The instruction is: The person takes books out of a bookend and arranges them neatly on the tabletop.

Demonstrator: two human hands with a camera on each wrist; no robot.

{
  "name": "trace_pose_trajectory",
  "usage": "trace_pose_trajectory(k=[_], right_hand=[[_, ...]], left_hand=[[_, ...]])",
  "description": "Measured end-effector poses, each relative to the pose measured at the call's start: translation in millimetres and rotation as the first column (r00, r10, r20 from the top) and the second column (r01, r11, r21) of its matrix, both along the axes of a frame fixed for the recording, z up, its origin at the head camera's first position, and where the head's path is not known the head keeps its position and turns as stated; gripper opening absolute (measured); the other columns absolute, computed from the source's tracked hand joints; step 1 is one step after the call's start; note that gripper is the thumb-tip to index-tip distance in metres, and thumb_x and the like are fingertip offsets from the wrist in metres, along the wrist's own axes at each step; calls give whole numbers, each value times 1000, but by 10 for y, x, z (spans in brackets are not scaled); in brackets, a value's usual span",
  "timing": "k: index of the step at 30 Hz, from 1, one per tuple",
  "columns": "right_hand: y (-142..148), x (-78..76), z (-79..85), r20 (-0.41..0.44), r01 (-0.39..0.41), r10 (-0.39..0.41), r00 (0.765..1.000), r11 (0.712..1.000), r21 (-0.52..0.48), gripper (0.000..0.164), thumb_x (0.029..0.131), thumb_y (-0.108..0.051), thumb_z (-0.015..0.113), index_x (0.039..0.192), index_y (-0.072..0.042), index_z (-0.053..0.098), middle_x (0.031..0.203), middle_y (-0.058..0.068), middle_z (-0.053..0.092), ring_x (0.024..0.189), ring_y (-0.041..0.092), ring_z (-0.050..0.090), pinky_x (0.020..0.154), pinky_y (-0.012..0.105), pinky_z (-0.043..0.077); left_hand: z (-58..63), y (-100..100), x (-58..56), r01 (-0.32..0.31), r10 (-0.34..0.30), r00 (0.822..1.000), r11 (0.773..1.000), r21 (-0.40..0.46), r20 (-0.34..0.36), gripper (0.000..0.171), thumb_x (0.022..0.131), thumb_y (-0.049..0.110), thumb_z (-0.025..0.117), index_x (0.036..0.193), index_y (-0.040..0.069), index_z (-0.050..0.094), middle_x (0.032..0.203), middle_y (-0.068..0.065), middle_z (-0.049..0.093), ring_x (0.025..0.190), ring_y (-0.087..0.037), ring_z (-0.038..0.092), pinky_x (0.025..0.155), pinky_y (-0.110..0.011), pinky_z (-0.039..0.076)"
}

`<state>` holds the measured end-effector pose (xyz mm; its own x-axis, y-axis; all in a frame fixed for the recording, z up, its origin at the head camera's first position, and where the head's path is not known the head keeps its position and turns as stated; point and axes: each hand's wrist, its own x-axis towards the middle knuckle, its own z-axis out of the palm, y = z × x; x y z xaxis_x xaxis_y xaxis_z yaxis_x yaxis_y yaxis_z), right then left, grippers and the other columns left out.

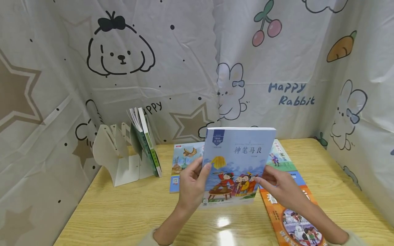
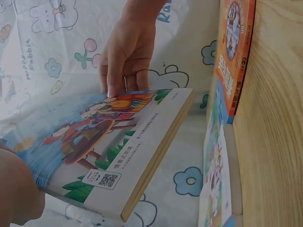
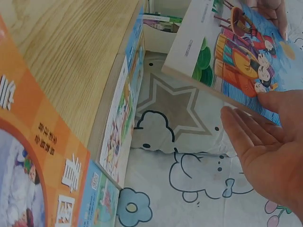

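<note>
A blue paperback picture book (image 1: 237,164) is held up over the table, its illustrated cover facing me. My left hand (image 1: 194,182) grips its left edge, thumb on the cover and fingers behind. On the right edge, my right hand (image 1: 284,186) pinches it, thumb on the front. In the left wrist view the book's (image 2: 118,137) lower edge and a QR code show, clear of the table. The right wrist view shows the right hand (image 3: 270,146) with its thumb on the cover and its fingers under the book (image 3: 246,61).
An orange book (image 1: 277,212) lies at the right, with a green-and-white book (image 1: 281,155) beyond it. Behind the held book lies another blue book (image 1: 178,171). A white bookend (image 1: 126,172) at the left supports several upright books (image 1: 147,143). Printed curtains (image 1: 184,85) enclose the wooden table (image 1: 123,212).
</note>
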<state>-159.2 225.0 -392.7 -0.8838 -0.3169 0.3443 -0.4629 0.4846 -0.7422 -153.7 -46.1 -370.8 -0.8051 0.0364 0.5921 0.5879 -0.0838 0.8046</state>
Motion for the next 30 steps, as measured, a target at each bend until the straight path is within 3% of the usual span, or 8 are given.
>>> trace_pose_trajectory(k=[5, 7, 11, 14, 19, 23, 26, 30], right_hand=[[5, 15, -21, -9, -10, 9, 1000, 999, -45, 21, 97, -11, 66, 82, -8, 52, 63, -3, 43, 52, 2, 39, 47, 26, 39], [12, 27, -27, -7, -8, 8, 1000, 999, -54, 25, 96, -11, 67, 79, -9, 49, 62, -6, 35, 51, 1, 30, 46, 25, 35], [30, 42, -39, 11, -1, 2, 1000, 998, -57, 37, 96, -11, 68, 73, -11, 38, 63, -6, 24, 52, 6, 20, 46, 28, 30], [54, 60, -53, 62, 2, 1, 998, 999, -54, 37, 96, -14, 68, 73, -11, 39, 63, -5, 24, 52, 7, 21, 48, 28, 32], [105, 97, -80, 182, -7, 18, 983, 998, -57, 37, 97, -17, 67, 74, -9, 40, 62, -4, 23, 51, 6, 23, 50, 28, 36], [148, 96, -103, 261, -25, 39, 964, 998, -56, 32, 98, -18, 66, 79, -3, 45, 67, 0, 46, 62, 12, 60, 55, 28, 50], [164, 86, -142, 323, -48, 67, 944, 997, -66, 36, 99, -20, 65, 80, 3, 44, 68, 3, 46, 81, 28, 71, 60, 34, 56], [172, 93, -216, 375, -75, 95, 922, 995, -68, 40, 99, -21, 65, 89, 14, 48, 72, 14, 51, 91, 35, 71, 64, 36, 57]], left_hand=[[-52, -3, 9, 10, -10, 999, 1000, 4, 53, 26, 102, 1, 54, 125, -10, 62, 96, -21, 71, 57, -5, 47, 50, -18, 41], [-72, -8, 11, 16, -17, 996, 1000, 11, 86, 27, 102, 3, 55, 126, -8, 62, 100, -20, 72, 63, -7, 58, 54, -20, 48], [-107, -14, 0, 12, -11, 991, 1000, -2, 134, 26, 102, 8, 57, 124, -4, 65, 76, -11, 66, 55, -6, 50, 50, -18, 42], [-147, -24, -27, 13, -8, 987, 999, -31, 159, 22, 102, 10, 58, 115, -5, 67, 61, -3, 47, 50, -7, 30, 46, -19, 28], [-224, -52, -72, 43, -25, 976, 996, -78, 215, 22, 101, 11, 60, 90, -8, 62, 59, 1, 36, 50, -7, 26, 48, -19, 27], [-273, -76, -92, 45, -11, 966, 991, -128, 257, 38, 100, 11, 62, 69, 2, 42, 58, 3, 23, 49, -9, 21, 49, -20, 24], [-304, -94, -96, 41, 11, 948, 987, -158, 317, 26, 99, 10, 64, 77, -2, 56, 56, 2, 33, 48, -7, 27, 47, -19, 26], [-342, -102, -104, 27, 66, 914, 975, -222, 401, 21, 97, 11, 65, 113, -3, 71, 66, -2, 60, 52, -6, 41, 46, -18, 32]])
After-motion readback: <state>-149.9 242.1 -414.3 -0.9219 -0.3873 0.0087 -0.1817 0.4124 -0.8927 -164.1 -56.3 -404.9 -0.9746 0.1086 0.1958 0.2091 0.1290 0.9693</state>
